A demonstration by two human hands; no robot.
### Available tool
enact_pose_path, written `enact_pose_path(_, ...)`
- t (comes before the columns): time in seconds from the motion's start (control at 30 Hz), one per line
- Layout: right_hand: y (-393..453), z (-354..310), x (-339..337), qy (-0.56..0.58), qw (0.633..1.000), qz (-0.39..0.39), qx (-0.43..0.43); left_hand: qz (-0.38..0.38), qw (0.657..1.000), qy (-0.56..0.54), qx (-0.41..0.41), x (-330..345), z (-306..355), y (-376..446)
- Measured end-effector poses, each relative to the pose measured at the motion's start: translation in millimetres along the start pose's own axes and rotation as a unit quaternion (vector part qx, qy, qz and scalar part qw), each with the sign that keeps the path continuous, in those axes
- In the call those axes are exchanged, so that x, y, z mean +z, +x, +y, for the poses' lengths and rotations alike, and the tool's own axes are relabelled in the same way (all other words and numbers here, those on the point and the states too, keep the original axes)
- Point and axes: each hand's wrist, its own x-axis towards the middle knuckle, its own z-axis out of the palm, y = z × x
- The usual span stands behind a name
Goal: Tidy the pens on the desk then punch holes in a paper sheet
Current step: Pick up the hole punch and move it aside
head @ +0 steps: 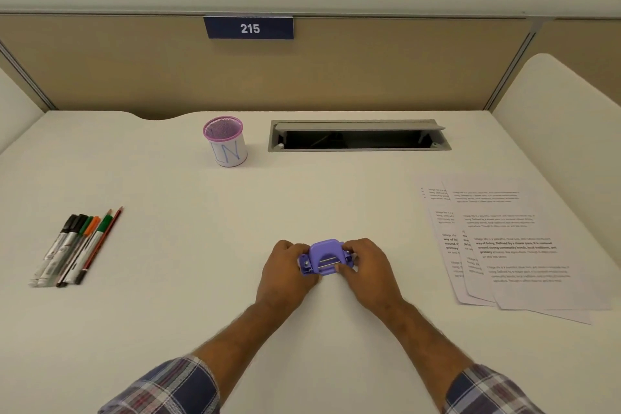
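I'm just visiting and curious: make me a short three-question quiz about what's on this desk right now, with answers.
1. True or false: the pens and pencils stand inside the pink-rimmed cup.
2. What do both hands hold? A) the purple hole punch B) a marker C) a sheet
3. Fill in: the printed sheets lie on the person's ____ side of the desk.

Key
1. False: they lie in a row on the desk at the left, and no pens show in the cup.
2. A: the left hand and right hand grip the hole punch from either side.
3. Right.
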Motion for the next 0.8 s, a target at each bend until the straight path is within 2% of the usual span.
enact_pose_path(0.4,42,-17,-17,0.016,0.997,0.072,-0.008,0.080,0.993,0.010,0.084,-13,18,44)
enact_pose_path(0.6,92,-28,-16,-0.001,0.997,0.077,-0.006,0.136,0.988,0.014,0.066,-23,27,86)
enact_pose_path(0.8,146,-35,-5,-0.015,0.999,0.040,-0.006,0.153,0.987,0.037,0.044,-40,19,135)
